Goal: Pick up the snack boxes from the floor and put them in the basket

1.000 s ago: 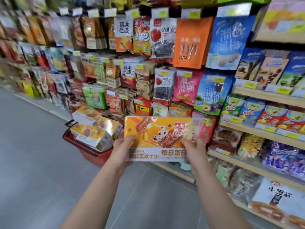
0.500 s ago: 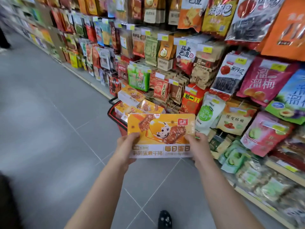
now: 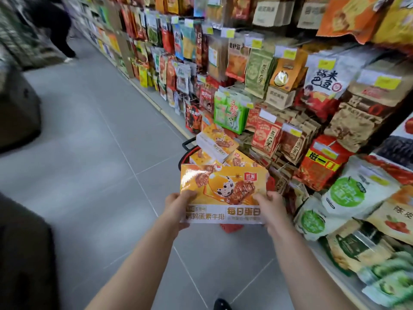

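I hold a flat orange and white snack box (image 3: pixel 223 189) in front of me with both hands. My left hand (image 3: pixel 178 205) grips its lower left corner, thumb on the front. My right hand (image 3: pixel 271 204) grips its lower right corner the same way. Just beyond and below the box stands a red shopping basket (image 3: pixel 190 153) on the floor, mostly hidden behind the held box. Several matching snack boxes (image 3: pixel 218 143) are piled in it, the top one tilted.
Shelves of hanging snack bags (image 3: pixel 312 97) run along the right, close beside the basket. Grey tiled floor (image 3: pixel 100 153) stretches to the left. A person (image 3: pixel 55 25) stands far up the aisle. Dark objects (image 3: pixel 17 108) sit at the left edge. My shoe tip (image 3: pixel 221 304) shows at the bottom.
My view has swung left and downward along the aisle. The box stays gripped in both hands and now hangs closer over the basket.
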